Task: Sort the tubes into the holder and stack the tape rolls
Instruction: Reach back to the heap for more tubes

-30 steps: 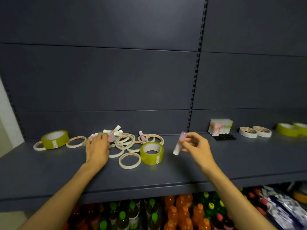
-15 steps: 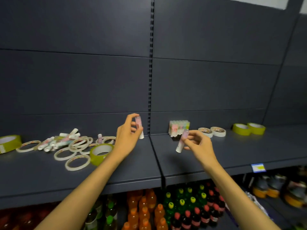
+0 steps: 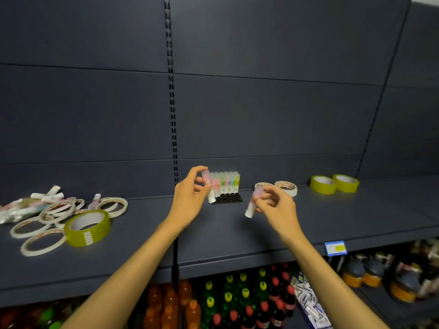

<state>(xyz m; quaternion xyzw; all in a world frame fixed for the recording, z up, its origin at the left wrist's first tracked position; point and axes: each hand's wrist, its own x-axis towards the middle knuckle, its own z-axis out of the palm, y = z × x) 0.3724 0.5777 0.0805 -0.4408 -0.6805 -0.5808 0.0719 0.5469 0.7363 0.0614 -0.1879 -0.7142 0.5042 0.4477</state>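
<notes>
Dark grey metal shelving (image 3: 237, 233) fills my view, seen from a head camera looking down at two bare hands. My left hand (image 3: 190, 200) pinches a pink-and-white tube (image 3: 207, 186) upright between thumb and fingers, just beside the left end of a black holder (image 3: 227, 198) that already carries a row of pink, green and yellow tubes (image 3: 225, 182). My right hand (image 3: 273, 205) grips a second pink tube (image 3: 253, 202), tilted, in front of the holder and to its right. Well apart on the left lie the unsorted things: a heap of loose tubes (image 3: 28, 203), thin white tape rings (image 3: 42, 241) and a wide olive-green tape roll (image 3: 87, 227). Behind my right hand sit two white tape rolls (image 3: 286, 187), and further right two olive rolls (image 3: 333, 184), side by side rather than stacked. Bottled drinks (image 3: 228, 302) stand on the shelf below. I judge the main risk is my left tube knocking the standing row as it comes in, since the holder looks light and the tubes crowd together; the tilted right tube could also miss its socket and roll off.
</notes>
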